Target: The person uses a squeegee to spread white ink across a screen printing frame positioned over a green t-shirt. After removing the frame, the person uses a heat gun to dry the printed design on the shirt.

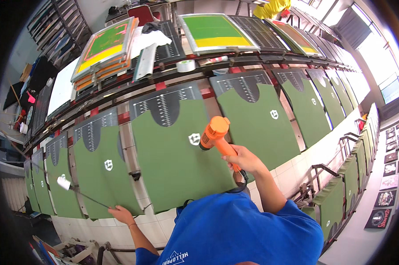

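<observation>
My right hand grips the handle of an orange hair dryer. Its black nozzle points left, over a green shirt panel and close to the white shield print. The dryer's black cord hangs from the handle's lower end. Lower left, my left hand is closed on a thin dark cord. A white block, perhaps a connector, sits on that cord. The cord crosses in front of another green panel, also bearing a white shield print.
More green panels on dark boards line the long table, and further ones stand on a rack at right. Behind are framed screens, a roll of tape and a white cloth. Someone in yellow is at the back.
</observation>
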Demonstrator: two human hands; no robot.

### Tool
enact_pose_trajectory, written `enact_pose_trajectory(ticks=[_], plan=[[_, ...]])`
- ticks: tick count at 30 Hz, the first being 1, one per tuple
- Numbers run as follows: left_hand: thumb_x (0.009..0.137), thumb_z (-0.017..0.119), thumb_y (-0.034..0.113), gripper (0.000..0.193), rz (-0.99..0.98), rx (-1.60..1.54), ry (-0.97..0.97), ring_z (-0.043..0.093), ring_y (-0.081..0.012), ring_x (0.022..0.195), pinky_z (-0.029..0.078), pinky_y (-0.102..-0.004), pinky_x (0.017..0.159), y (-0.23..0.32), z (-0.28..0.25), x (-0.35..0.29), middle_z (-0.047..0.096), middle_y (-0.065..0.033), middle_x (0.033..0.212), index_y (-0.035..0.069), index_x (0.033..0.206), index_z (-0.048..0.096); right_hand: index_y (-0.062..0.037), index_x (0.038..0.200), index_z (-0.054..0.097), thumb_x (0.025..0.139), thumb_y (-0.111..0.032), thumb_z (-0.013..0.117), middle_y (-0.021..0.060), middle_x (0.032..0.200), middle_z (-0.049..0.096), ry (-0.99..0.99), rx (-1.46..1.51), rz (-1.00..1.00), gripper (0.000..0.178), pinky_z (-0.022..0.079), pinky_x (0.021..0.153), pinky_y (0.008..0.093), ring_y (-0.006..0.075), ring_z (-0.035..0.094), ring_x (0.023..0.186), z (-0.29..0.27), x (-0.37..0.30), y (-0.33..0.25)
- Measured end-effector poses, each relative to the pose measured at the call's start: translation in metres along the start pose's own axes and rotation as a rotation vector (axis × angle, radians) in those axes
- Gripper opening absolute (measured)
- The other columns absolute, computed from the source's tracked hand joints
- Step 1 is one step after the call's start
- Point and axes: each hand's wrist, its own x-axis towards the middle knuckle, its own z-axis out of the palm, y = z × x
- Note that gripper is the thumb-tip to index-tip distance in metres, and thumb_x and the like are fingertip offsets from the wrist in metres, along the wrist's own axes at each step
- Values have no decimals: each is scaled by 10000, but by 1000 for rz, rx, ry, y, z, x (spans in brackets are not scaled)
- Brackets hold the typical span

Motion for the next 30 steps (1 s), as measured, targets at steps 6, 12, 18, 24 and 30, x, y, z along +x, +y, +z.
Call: enact_pose_trajectory(ticks=[6,12,18,24,30], plan=[[967,494,106,372,-124,28,70,632,-407,903,486,-495,758,118,-39,-134,610,-251,1002,-61,1291,416,21,1199,568,936,-155,657,0,793,580,98,105,2,328,510,607,258,95,599,660,-194,-60,54],[967,526,83,360,-22,-202,21,527,-252,731,450,-395,683,280,-65,-253,511,-110,838,-61,1282,429,23,1148,553,935,-124,627,4,802,569,276,75,-50,269,505,575,257,94,587,629,-334,-64,60],[979,540,65,352,-25,-442,-110,479,-184,738,444,-327,713,382,-52,-362,442,-63,818,-56,1286,420,30,1159,548,929,-113,619,16,802,557,253,3,-86,281,514,589,271,110,589,647,-380,-38,51],[959,549,49,370,-33,-366,-287,455,-188,726,439,-345,716,379,8,-412,416,-60,807,-71,1280,408,45,1206,544,927,-115,627,20,812,558,234,-57,-98,332,524,599,267,103,581,645,-387,-27,47],[951,551,74,367,23,-204,-268,506,-276,728,454,-415,734,344,48,-407,447,-104,790,-88,1255,426,14,1151,560,926,-151,651,5,831,548,164,-20,-67,294,513,617,271,97,569,656,-390,-19,44]])
